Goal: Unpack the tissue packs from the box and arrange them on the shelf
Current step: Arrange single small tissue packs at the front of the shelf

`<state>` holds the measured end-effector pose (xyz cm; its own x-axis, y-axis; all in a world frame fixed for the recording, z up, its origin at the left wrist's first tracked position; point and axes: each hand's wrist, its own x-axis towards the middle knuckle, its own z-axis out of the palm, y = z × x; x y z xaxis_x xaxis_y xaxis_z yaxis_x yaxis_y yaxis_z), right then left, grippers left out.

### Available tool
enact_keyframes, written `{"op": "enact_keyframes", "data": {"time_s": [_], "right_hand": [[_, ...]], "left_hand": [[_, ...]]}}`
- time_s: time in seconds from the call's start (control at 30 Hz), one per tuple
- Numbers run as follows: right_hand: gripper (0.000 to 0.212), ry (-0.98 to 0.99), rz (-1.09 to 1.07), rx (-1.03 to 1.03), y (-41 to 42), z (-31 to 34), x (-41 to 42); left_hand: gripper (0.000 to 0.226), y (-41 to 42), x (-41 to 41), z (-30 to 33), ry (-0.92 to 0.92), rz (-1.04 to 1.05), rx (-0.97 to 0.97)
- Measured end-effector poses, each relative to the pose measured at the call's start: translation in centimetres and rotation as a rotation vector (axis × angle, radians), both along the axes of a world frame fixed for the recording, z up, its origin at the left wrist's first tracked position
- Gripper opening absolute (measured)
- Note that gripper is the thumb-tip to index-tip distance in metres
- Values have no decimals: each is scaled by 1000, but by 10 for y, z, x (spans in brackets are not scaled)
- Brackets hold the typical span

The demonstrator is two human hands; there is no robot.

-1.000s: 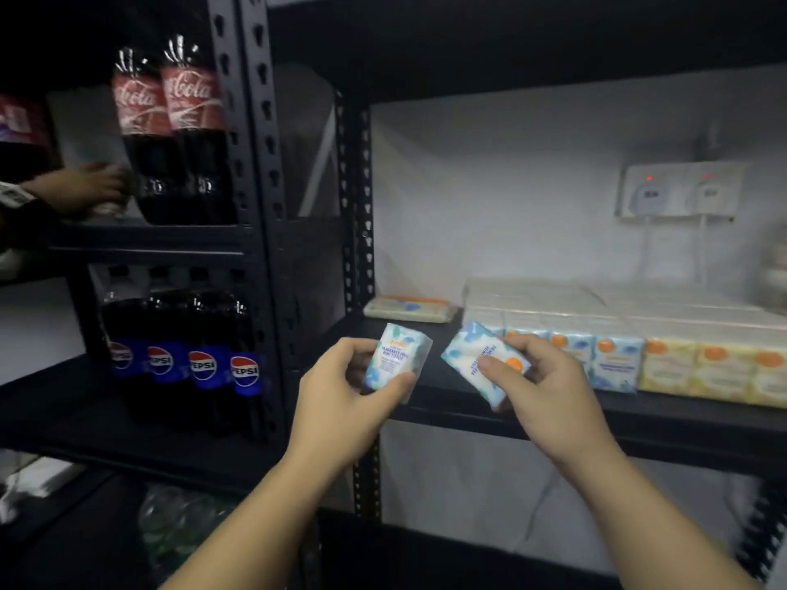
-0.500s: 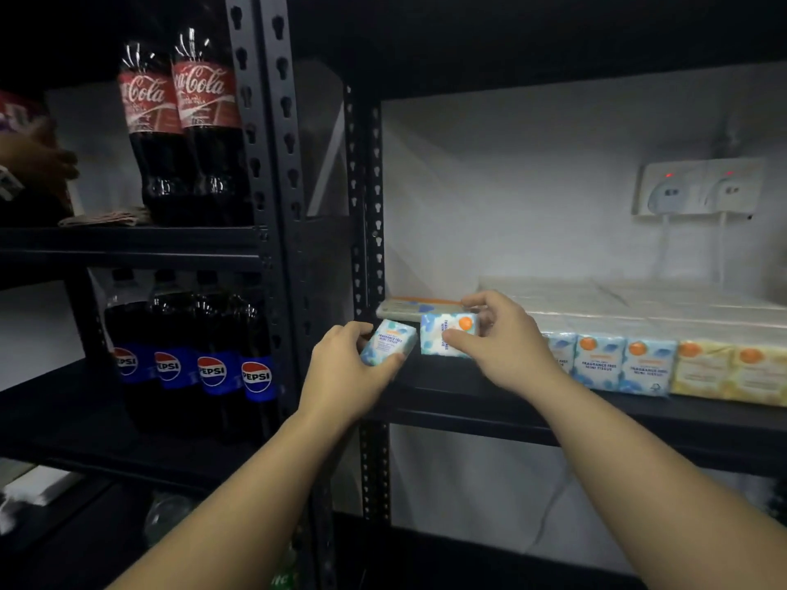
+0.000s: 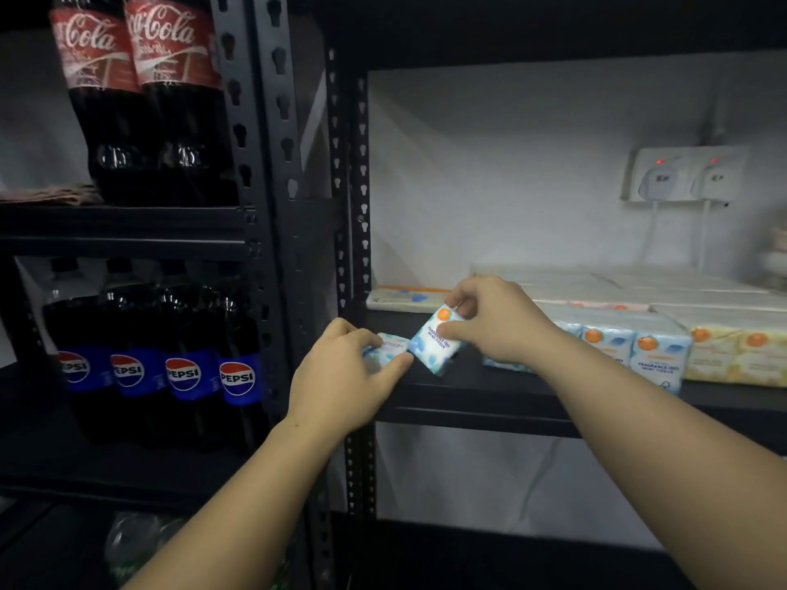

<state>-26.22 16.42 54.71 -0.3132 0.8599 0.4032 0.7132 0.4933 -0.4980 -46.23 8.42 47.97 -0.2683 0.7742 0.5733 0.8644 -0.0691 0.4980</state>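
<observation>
The right hand [image 3: 502,321] pinches a small tissue pack [image 3: 436,344] between thumb and fingers, holding it tilted over the front part of the black shelf [image 3: 489,398]. This pack is white with pale blue blotches, an orange round mark near its top corner and dark blue lettering down its face. The left hand [image 3: 340,385] grips a second tissue pack [image 3: 385,349] of the same blue-and-white print, its thumb laid along the lower edge; most of that pack is hidden behind the fingers, and it sits just beside the tilted one at the shelf's left end. Whether either pack touches the shelf board cannot be told. Further right on the same shelf stands a row of stocked packs [image 3: 630,347], blue-printed ones nearest the hands and yellow-printed ones beyond, with more stacked behind. A flat pack [image 3: 406,298] lies alone toward the back left corner. On the neighbouring rack stand Coca-Cola bottles [image 3: 140,100] above and Pepsi bottles [image 3: 157,359] below. A double wall socket [image 3: 685,174] shows two red lights.
</observation>
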Motion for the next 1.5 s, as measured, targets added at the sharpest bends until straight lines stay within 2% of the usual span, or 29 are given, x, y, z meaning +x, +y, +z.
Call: {"op": "enact_keyframes", "data": {"time_s": [0.37,0.5,0.57,0.67,0.77,0.83,0.9,1.0,1.1,1.23,1.5], "right_hand": [[24,-89,-15,33,0,-9,-22],[33,-72,-3,60,-6,-13,-20],[31,-56,10,80,-9,-12,-16],[25,15,35,129,-12,-10,-2],[21,81,73,203,-19,-9,22],[19,26,51,340,-22,-12,43],[29,-82,-34,434,-25,-15,65],[58,-302,-223,428,-26,-21,97],[72,-418,-308,364,-24,-29,116],[69,-495,-264,361,-15,-37,136],[66,-499,-171,310,4,-28,154]], "left_hand": [[38,8,-18,-5,108,-173,56],[40,13,-14,-4,142,-319,86],[45,17,-10,-1,186,-374,68],[47,26,-3,3,251,-399,31],[40,32,4,2,273,-362,23],[36,34,10,1,277,-309,22],[35,35,17,0,288,-269,27],[40,38,26,2,331,-235,31],[46,44,35,3,366,-214,15],[40,50,46,2,339,-185,-1],[38,52,47,2,292,-193,-39]]}}
